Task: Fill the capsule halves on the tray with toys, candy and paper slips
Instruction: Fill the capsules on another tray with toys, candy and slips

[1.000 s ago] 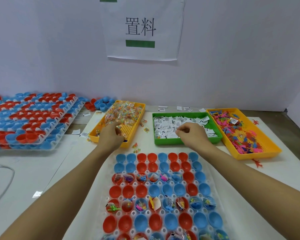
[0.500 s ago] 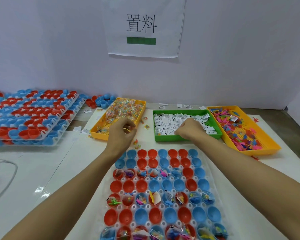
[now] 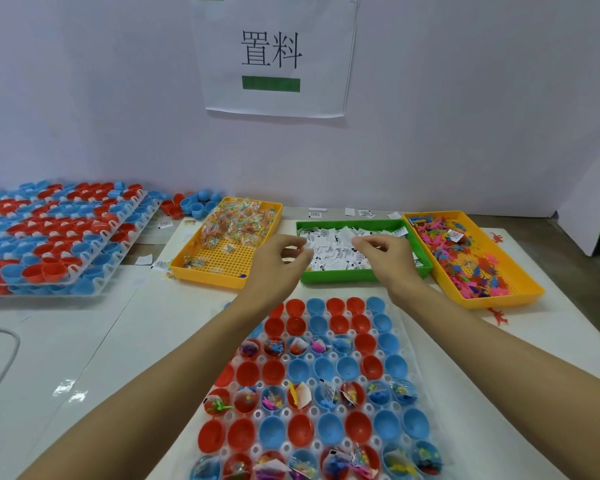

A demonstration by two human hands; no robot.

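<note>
Both my hands hang over the green tray [image 3: 361, 275] at the centre of the frame, which holds a heap of small white paper slips [image 3: 333, 252]. My left hand [image 3: 278, 263] has its fingers curled with thumb and forefinger close together; whether they pinch anything I cannot tell. My right hand [image 3: 387, 258] is curled the same way just above the slips, its fingertips drawn together (if a slip sits between them, it is too small to make out).

Left of the green tray is a yellow tray [image 3: 201, 271] with wrapped candy [image 3: 236, 221] piled at its far end and its perforated floor bare nearer me. To the right, another yellow tray [image 3: 499, 299] is spread with small pink, blue and orange plastic toys [image 3: 465, 258].

In the lower middle lies the clear capsule tray [image 3: 409, 341], its sockets set with red and blue capsule halves [image 3: 326, 372]. Some rows of halves hold toys, candy and slips; the rows between them, and the two rows nearest the supply trays, are hollow.

At the upper left of the frame, stacked trays of red and blue halves [image 3: 49, 237] rest on the worktop [image 3: 49, 341], with a few loose halves [image 3: 194, 204] behind them. A paper sign [image 3: 274, 57] with printed characters hangs on the wall above.
</note>
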